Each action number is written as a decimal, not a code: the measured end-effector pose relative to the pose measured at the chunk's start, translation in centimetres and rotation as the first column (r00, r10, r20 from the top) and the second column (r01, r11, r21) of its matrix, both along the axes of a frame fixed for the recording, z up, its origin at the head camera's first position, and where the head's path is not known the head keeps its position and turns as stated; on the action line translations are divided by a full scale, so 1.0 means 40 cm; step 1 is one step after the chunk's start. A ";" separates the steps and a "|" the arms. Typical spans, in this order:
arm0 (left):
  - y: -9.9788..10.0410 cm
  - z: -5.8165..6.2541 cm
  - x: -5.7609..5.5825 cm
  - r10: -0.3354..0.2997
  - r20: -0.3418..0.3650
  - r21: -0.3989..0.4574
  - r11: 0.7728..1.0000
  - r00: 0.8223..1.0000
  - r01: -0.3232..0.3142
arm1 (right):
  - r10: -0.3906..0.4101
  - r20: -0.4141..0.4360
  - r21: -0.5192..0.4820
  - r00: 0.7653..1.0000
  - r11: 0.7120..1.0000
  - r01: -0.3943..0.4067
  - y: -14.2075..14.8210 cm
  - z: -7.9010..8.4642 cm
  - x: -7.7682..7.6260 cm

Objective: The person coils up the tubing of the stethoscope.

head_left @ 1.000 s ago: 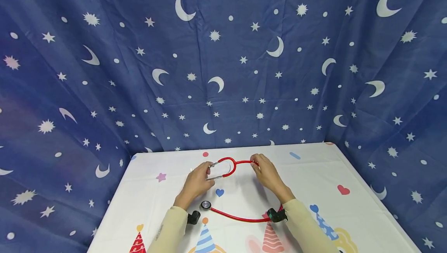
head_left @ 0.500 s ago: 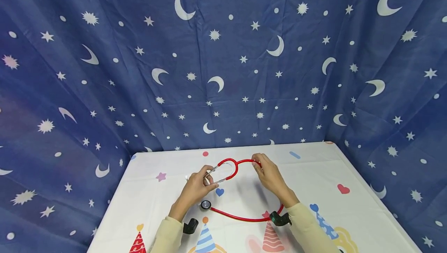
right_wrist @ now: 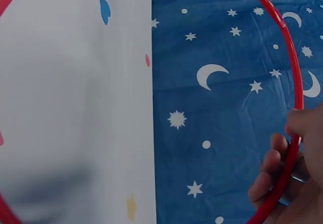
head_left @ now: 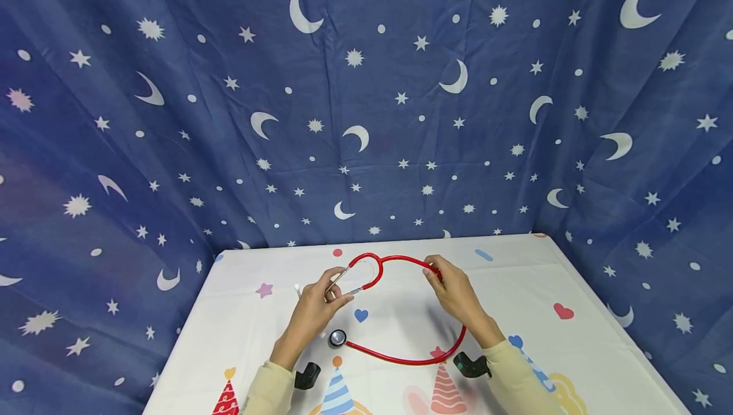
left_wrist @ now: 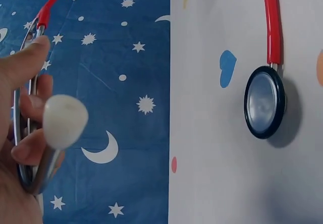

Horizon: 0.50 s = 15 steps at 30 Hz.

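A red stethoscope point(head_left: 395, 359) is stretched between both hands over the table. My left hand point(head_left: 314, 307) grips its metal ear tubes point(left_wrist: 33, 90), and a white eartip point(left_wrist: 64, 120) sticks out past the fingers in the left wrist view. Farther right, my right hand point(head_left: 455, 288) pinches the red tubing point(right_wrist: 297, 82) between thumb and fingers. From there the tube curves down and back left to the round chest piece point(head_left: 338, 338), which lies on the tablecloth below the left hand, its disc facing up.
The table point(head_left: 515, 288) wears a white cloth printed with party hats, hearts and a star. Behind it and at both sides hangs a dark blue curtain point(head_left: 366, 116) with moons and stars. Each wrist carries a small black camera mount point(head_left: 471, 365).
My right hand has slid a little to the right along with its stretch of tube. The left hand has drifted left and turned, tilting the ear tubes. The chest piece has stayed in place.
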<state>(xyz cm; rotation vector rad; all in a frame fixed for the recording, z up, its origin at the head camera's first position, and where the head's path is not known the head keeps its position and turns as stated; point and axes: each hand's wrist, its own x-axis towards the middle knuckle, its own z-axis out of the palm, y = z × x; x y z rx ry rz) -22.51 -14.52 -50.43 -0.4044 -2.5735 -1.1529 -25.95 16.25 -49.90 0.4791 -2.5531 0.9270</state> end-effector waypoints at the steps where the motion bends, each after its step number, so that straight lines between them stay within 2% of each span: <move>1: -0.002 0.000 0.001 0.005 -0.012 -0.006 1.000 1.000 -0.005 | -0.003 -0.014 -0.005 1.000 1.000 0.003 0.004 0.000 0.003; 6: -0.011 0.003 0.006 -0.005 -0.080 -0.067 0.998 0.997 -0.001 | 0.013 -0.171 -0.043 0.985 0.999 -0.020 0.015 0.015 0.015; 11: -0.015 0.013 0.013 -0.028 -0.107 -0.113 0.993 0.994 0.016 | 0.078 -0.342 -0.066 0.936 0.992 -0.107 0.014 0.055 0.021; 15: -0.013 0.021 0.018 -0.058 -0.128 -0.135 0.990 0.990 0.040 | 0.136 -0.419 -0.059 0.898 0.982 -0.177 0.013 0.083 0.022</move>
